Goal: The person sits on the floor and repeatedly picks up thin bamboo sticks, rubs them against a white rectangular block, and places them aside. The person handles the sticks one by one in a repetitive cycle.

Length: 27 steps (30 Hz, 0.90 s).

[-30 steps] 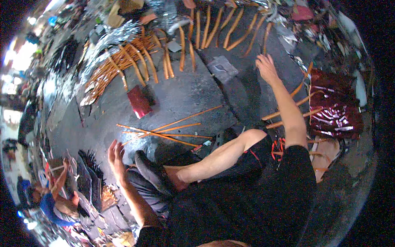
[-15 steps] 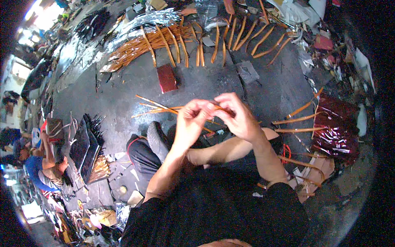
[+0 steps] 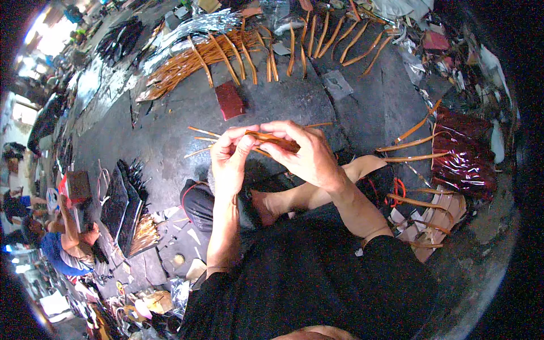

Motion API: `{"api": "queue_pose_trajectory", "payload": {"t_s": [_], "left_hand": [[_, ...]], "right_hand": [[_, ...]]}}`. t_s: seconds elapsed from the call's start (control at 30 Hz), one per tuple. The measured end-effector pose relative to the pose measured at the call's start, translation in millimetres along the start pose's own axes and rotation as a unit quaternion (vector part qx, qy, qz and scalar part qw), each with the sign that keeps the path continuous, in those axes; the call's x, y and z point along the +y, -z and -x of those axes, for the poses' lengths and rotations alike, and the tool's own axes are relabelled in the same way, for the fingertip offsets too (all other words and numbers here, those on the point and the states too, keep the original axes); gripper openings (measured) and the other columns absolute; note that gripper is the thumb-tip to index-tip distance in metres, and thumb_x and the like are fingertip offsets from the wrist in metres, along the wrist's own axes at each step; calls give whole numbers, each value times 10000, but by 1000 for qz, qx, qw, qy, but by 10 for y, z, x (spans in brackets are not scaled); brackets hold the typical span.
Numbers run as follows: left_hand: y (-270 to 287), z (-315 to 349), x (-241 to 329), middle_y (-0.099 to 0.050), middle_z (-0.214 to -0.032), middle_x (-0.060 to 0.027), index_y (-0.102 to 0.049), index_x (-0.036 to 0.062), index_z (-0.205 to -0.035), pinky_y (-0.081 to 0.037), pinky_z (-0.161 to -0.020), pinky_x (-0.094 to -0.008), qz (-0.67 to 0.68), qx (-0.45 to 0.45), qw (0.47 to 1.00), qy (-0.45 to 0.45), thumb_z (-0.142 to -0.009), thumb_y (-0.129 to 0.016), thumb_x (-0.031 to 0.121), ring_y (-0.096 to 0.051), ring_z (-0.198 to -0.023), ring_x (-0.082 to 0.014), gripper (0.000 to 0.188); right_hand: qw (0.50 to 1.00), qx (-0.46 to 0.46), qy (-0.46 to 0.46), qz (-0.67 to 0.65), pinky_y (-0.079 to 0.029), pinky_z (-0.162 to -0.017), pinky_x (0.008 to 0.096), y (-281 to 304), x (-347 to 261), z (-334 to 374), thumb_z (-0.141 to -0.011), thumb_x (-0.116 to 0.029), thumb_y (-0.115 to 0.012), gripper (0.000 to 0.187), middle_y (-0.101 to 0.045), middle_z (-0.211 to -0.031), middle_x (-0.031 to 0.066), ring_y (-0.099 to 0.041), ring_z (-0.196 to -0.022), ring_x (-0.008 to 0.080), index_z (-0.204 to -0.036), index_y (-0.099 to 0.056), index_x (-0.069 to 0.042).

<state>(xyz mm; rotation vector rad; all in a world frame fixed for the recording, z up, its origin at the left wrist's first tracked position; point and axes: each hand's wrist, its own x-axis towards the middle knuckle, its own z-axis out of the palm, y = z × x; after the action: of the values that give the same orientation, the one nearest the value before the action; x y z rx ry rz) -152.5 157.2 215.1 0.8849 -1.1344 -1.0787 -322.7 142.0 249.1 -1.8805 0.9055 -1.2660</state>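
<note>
— What have you got right in front of you?

— My left hand (image 3: 229,161) and my right hand (image 3: 306,153), raised together over my lap. Both are pinched on one thin orange-brown strip (image 3: 272,137): left fingertips clamp its left end, right fingers wrap the other end. It sits level between them, above my bent leg (image 3: 317,190).

— And just beneath the hands?

— A few loose strips (image 3: 198,136) of the same kind lie fanned on the dark grey floor (image 3: 170,147), poking out to the left of my knuckles (their far ends are hidden behind my hands).

— To your right?

— More curved strips (image 3: 411,148) near a glossy dark red sheet (image 3: 467,153), which is crumpled at the floor's edge.

— Further out?

— A small dark red block (image 3: 230,100) lies flat on the floor, past my hands. Beyond it, a long row of orange-brown strips (image 3: 238,51) is spread side by side, with silvery foil (image 3: 187,28) behind them.

— Anyone else?

— A person in a blue top (image 3: 56,243) sits far off to my left, beside black fan-shaped stacks (image 3: 124,198).
</note>
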Motion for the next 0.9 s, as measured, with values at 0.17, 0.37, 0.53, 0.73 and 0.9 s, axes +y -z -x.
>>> {"api": "queue_pose_trajectory", "payload": {"t_s": [0.17, 0.37, 0.53, 0.73, 0.9], "left_hand": [[-83, -48, -96, -641, -918, -69, -640, 25, -962, -467, -827, -277, -20, 17, 994, -107, -929, -599, 121, -601, -896, -157, 110], [-234, 12, -52, -622, -925, -117, -536, 32, -983, -480, -912, -391, 46, 98, 988, -107, -985, -504, 171, -634, -885, -234, 143], [-160, -41, -25, -617, -892, -116, -522, 45, -1002, -525, -793, -352, 140, 144, 976, -85, -990, -494, 187, -640, -824, -219, 146], [157, -113, 77, -608, -921, -82, -533, 72, -996, -535, -672, -240, 133, 196, 968, -83, -988, -502, 207, -631, -814, -175, 138], [583, -153, 158, -611, -953, -31, -558, 85, -1054, -512, -745, -255, 157, 254, 951, -78, -962, -555, 200, -600, -867, -160, 148]], "right_hand": [[1000, -2, 15, 5, -533, -617, 312, -103, 30, -13, -821, -54, -692, 182, -666, -826, 106, -676, -717, 186, -964, -583, -28], [991, 27, 101, 89, -506, -599, 381, -161, 55, -8, -773, -64, -665, 173, -592, -757, 105, -631, -679, 282, -868, -522, -79], [982, 14, 132, 134, -527, -575, 348, -59, 177, 51, -755, -42, -712, 200, -624, -749, 90, -657, -657, 260, -900, -574, -60], [978, -16, 150, 143, -523, -563, 344, 28, 228, 83, -739, -32, -719, 209, -620, -733, 82, -652, -639, 250, -892, -583, -75], [976, -27, 144, 159, -506, -538, 343, 162, 293, 145, -722, -12, -714, 223, -608, -718, 71, -634, -616, 234, -896, -588, -72]]}}
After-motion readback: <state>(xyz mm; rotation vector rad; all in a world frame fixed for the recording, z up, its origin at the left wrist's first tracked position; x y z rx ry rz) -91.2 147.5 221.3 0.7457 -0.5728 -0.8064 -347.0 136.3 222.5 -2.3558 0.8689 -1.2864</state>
